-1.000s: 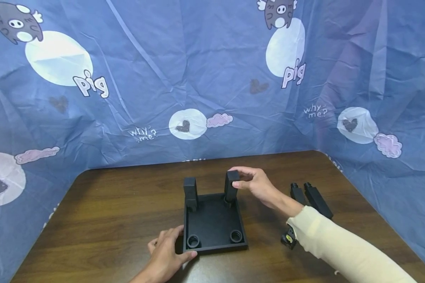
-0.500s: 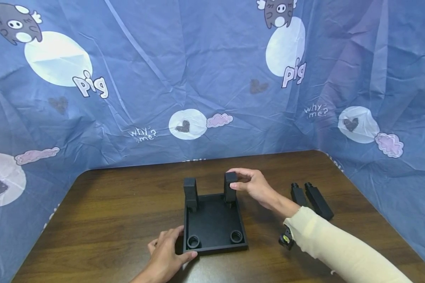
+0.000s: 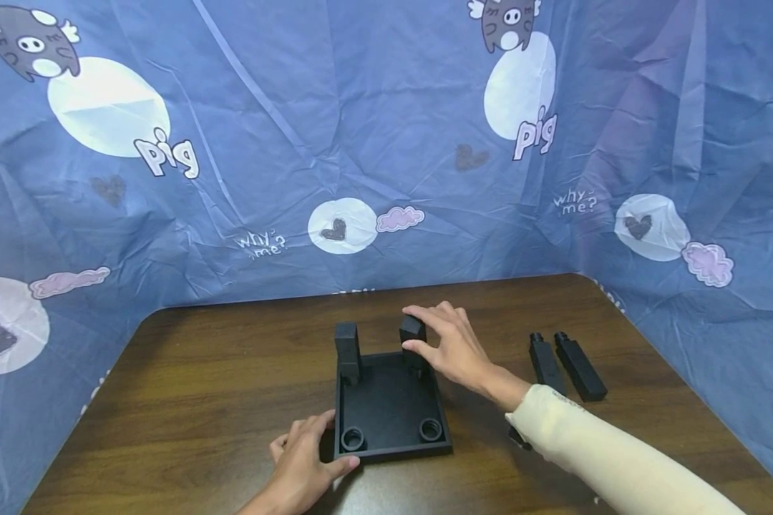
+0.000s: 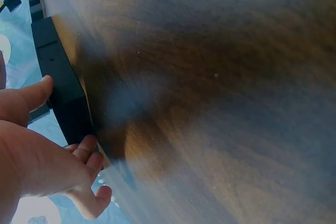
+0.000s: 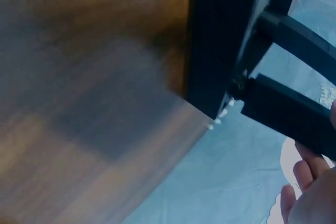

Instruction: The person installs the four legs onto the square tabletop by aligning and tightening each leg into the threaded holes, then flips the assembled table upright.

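Mid-worktop (image 3: 187, 400) sits a black tray (image 3: 389, 400), its near-left corner gripped by the left hand (image 3: 303, 454). The right hand (image 3: 456, 347) grasps one square post (image 3: 413, 329) at the far-right corner (seating unclear); a second post (image 3: 347, 350) stands far-left. Two loose posts (image 3: 580, 368) near the worktop's right edge and two vacant sockets (image 3: 431, 430) remain.

The left hand (image 3: 305, 450) is placed low and left of centre, its bare wrist (image 3: 264, 501) cut off by the lower edge of the head view; the left thumb (image 3: 340, 467) is pointed rightward, and the left fingers (image 3: 312, 423) are bent forward, apart from it. The right hand (image 3: 454, 343) is held farther forward, with the right thumb (image 3: 421, 349) and index finger (image 3: 425, 313) curved into a pinch. The right forearm is angled in from the lower right, clothed in a cream sleeve (image 3: 612, 450).
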`<action>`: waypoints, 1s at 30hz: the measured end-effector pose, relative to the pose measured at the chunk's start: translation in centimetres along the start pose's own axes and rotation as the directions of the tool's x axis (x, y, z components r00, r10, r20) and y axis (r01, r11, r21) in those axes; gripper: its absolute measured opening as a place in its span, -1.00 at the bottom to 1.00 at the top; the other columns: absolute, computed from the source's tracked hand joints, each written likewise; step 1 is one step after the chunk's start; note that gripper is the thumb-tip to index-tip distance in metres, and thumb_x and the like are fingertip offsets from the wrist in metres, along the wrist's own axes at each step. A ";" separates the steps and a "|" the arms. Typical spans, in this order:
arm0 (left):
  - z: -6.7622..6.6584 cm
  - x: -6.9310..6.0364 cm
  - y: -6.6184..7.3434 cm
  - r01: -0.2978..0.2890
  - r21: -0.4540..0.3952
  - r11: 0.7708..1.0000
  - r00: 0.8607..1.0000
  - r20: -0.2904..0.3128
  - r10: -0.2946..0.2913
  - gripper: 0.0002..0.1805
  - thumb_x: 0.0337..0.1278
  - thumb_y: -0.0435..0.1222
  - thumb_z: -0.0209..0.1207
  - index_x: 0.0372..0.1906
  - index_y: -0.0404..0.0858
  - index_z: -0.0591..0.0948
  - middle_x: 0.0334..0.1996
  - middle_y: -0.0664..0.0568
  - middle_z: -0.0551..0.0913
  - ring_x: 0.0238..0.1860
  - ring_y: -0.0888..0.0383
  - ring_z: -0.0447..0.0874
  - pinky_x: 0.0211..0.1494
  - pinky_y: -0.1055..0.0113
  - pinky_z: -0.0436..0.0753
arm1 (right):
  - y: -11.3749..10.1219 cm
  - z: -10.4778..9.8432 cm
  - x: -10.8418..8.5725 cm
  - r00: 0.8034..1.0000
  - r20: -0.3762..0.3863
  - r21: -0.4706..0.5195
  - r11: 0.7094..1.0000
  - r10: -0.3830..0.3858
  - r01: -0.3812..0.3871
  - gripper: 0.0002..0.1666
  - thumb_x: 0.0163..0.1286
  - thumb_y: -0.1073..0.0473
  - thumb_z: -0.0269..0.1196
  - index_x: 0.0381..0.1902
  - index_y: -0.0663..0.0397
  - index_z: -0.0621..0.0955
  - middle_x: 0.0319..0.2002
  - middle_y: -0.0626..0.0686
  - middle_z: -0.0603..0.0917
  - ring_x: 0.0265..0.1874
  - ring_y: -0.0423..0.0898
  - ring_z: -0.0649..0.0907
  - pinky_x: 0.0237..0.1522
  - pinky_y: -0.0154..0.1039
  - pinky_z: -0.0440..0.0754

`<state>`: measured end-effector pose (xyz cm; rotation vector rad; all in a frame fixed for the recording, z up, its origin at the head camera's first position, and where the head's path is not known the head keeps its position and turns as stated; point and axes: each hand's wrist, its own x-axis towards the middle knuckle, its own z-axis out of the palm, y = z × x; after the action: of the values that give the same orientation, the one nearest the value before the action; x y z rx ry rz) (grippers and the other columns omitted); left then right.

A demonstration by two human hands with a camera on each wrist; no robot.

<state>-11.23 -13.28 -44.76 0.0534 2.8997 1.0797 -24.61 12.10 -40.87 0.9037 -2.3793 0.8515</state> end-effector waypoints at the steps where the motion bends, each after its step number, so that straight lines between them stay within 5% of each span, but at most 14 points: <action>1: 0.0 0.0 0.0 -0.001 0.000 1.000 1.000 -0.001 0.001 -0.15 -0.21 -0.08 0.52 0.25 -0.36 0.47 0.00 -0.05 0.61 0.11 -0.10 0.40 0.12 -0.26 0.04 | 0.0 -0.1 0.1 1.000 0.019 0.002 1.000 -0.006 0.006 -0.32 0.15 0.02 0.46 0.24 -0.03 0.55 0.04 -0.05 0.67 -0.10 -0.13 0.50 -0.07 -0.10 0.32; 9: -0.1 0.1 0.0 -0.010 -0.001 1.000 1.000 -0.011 0.010 -0.15 -0.22 -0.08 0.52 0.24 -0.35 0.47 0.01 -0.04 0.61 0.11 -0.10 0.40 0.11 -0.27 0.05 | 0.1 -1.1 0.8 0.989 0.135 0.135 0.987 0.067 -0.086 -0.40 0.18 0.07 0.44 0.20 -0.09 0.58 0.08 -0.08 0.64 0.08 -0.12 0.48 0.09 -0.02 0.31; 14: -0.1 0.1 0.0 0.004 -0.004 1.000 1.000 0.000 -0.004 -0.15 -0.22 -0.10 0.52 0.24 -0.35 0.48 -0.01 -0.04 0.61 0.11 -0.10 0.40 0.12 -0.26 0.05 | 0.1 -0.9 0.8 0.982 0.111 0.174 0.970 0.152 -0.170 -0.46 0.11 0.12 0.48 0.07 0.01 0.60 -0.04 -0.01 0.64 0.01 0.00 0.53 0.08 0.03 0.35; 20: -0.1 0.2 0.1 0.015 0.004 1.000 1.000 0.007 -0.015 -0.15 -0.22 -0.09 0.52 0.25 -0.35 0.47 0.01 -0.05 0.61 0.11 -0.10 0.40 0.13 -0.26 0.05 | -0.1 0.0 0.5 0.963 0.076 0.094 0.960 0.259 -0.265 -0.46 0.05 -0.10 0.51 -0.16 -0.08 0.47 -0.27 -0.05 0.48 -0.20 0.04 0.46 -0.18 -0.09 0.39; 24: -0.2 0.1 0.0 0.004 0.016 1.000 1.000 -0.003 -0.004 -0.14 -0.21 -0.07 0.52 0.25 -0.35 0.47 0.00 -0.04 0.61 0.11 -0.09 0.41 0.12 -0.27 0.07 | -0.2 0.5 0.7 0.967 0.058 0.027 0.968 0.249 -0.251 -0.46 0.12 -0.19 0.44 -0.13 -0.09 0.46 -0.29 -0.04 0.47 -0.26 -0.02 0.42 -0.24 -0.15 0.35; 30: 0.0 0.1 0.0 -0.001 0.013 1.000 1.000 -0.005 0.002 -0.14 -0.21 -0.07 0.51 0.25 -0.36 0.47 0.01 -0.04 0.61 0.10 -0.08 0.42 0.12 -0.26 0.08 | 0.4 -0.3 1.0 0.981 0.145 -0.028 0.992 0.129 -0.126 -0.42 0.38 -0.18 0.21 0.28 -0.12 0.48 0.04 -0.06 0.60 -0.07 -0.11 0.47 0.02 -0.08 0.33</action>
<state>-11.31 -13.30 -44.74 0.0536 2.9113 1.0629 -25.52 12.18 -40.25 0.8397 -2.5915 0.8346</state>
